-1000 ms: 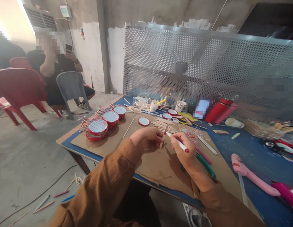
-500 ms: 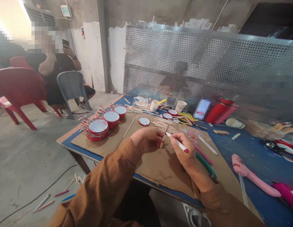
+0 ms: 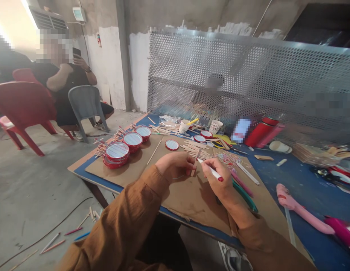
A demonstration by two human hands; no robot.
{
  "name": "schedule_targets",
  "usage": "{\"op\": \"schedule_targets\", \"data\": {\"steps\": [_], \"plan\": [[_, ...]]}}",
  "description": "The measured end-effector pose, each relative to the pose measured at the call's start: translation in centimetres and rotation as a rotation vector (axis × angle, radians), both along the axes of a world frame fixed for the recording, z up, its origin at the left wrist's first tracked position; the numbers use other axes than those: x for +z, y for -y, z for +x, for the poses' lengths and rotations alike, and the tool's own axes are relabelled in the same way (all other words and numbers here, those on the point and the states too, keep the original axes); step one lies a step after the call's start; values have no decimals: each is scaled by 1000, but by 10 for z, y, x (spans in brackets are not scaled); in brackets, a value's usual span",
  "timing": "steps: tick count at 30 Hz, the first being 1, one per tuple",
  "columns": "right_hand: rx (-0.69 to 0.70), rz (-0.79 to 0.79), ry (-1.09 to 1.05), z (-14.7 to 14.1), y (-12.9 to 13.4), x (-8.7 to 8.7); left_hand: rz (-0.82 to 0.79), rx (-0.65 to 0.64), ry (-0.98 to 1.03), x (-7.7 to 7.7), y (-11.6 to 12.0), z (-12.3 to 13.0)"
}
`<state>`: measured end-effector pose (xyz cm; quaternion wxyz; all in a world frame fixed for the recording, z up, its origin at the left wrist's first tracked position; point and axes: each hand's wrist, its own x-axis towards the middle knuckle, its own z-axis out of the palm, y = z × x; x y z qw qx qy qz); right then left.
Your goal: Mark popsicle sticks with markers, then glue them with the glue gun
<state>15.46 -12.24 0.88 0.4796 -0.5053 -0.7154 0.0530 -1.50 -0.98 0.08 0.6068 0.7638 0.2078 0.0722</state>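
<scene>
Pinched in my left hand (image 3: 179, 163) is a flat wooden craft stick (image 3: 197, 158), tilted upright above the cardboard. My right hand (image 3: 220, 173) is closed around a white marker (image 3: 213, 171) with a red end, its tip at the edge of the stick. Just behind my hands lie a small round red-rimmed disc (image 3: 172, 145) and a pile of loose craft sticks (image 3: 196, 148). Stacks of red-rimmed drum-like rounds (image 3: 117, 152) with sticks poking out stand at the left. A green-handled tool (image 3: 245, 195) is partly hidden by my right forearm.
Brown cardboard (image 3: 130, 177) covers part of the blue table (image 3: 267, 173). Paper cups (image 3: 184, 126), a phone (image 3: 241, 130) and a red bottle (image 3: 261, 131) stand at the back. A pink glue gun (image 3: 305, 214) lies right. Perforated metal (image 3: 180, 64) borders the table; a person sits far left.
Both hands stay almost in place. The marker and my right hand have shifted very slightly to the left, with the tip still by the craft stick.
</scene>
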Motion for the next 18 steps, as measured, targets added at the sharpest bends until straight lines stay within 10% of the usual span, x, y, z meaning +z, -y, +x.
{"op": "schedule_targets", "data": {"steps": [18], "plan": [[-53,-25,-16,3,-1,0,52,25,-37,2,0,2]]}}
